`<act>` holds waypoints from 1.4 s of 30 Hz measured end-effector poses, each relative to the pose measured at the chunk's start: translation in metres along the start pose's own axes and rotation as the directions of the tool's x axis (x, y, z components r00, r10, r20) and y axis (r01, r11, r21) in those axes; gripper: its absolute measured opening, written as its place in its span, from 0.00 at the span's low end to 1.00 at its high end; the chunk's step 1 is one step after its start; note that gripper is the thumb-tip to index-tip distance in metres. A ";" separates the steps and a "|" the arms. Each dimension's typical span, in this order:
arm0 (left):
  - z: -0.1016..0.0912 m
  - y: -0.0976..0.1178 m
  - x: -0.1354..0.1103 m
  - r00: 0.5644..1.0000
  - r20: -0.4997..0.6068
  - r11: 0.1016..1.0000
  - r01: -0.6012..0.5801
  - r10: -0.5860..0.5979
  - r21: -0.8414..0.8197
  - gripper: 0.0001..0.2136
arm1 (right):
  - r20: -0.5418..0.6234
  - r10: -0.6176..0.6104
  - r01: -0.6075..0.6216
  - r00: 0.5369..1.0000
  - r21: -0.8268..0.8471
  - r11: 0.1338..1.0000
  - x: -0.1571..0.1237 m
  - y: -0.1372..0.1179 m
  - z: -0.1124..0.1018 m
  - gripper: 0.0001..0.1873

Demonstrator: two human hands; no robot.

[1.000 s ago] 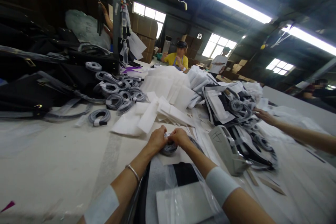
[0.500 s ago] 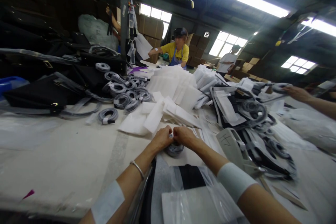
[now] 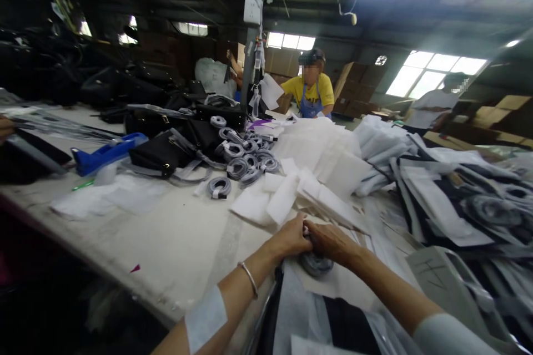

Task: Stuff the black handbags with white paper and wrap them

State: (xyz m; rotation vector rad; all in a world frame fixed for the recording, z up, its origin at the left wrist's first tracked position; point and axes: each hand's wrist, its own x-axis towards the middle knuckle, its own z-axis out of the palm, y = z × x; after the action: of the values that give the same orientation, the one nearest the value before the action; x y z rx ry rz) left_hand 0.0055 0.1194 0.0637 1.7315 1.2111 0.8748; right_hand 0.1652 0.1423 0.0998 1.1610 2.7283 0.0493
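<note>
A grey coiled strap [image 3: 317, 266], wrapped in clear plastic, stands on the table just beyond a black bag [image 3: 347, 324] with clear plastic and white sheeting over it. My left hand [image 3: 293, 236] is closed at the top left of the coil, its fingertips pinched together. From the other side my right hand [image 3: 333, 242] closes on the coil's upper part, and the two hands meet. A little white shows between the fingers; the exact grip is hidden. Beyond my hands lie folded white foam sheets [image 3: 270, 199].
Several coiled straps [image 3: 237, 168] are heaped left of the foam sheets, with one coil [image 3: 219, 187] apart. Black bags [image 3: 156, 155] and a blue plastic holder [image 3: 109, 154] lie farther left. A grey plastic bin [image 3: 441, 288] stands right. A person in yellow [image 3: 312, 89] is across the table.
The view has swung left, so the table and things appear farther right and more of the left side shows. Both hands stay together on the coiled strap.
</note>
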 end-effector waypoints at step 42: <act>-0.193 -0.079 -0.055 0.841 -0.505 0.627 0.291 0.192 0.722 0.15 | -0.009 0.011 -0.010 1.000 0.051 0.999 -0.011 0.015 0.029 0.31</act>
State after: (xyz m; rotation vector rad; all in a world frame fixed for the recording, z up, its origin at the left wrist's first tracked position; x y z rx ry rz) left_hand -0.2095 0.1279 0.0677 2.1590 2.2944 0.8927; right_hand 0.1886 0.1435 0.0748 1.1917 2.7471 -0.0143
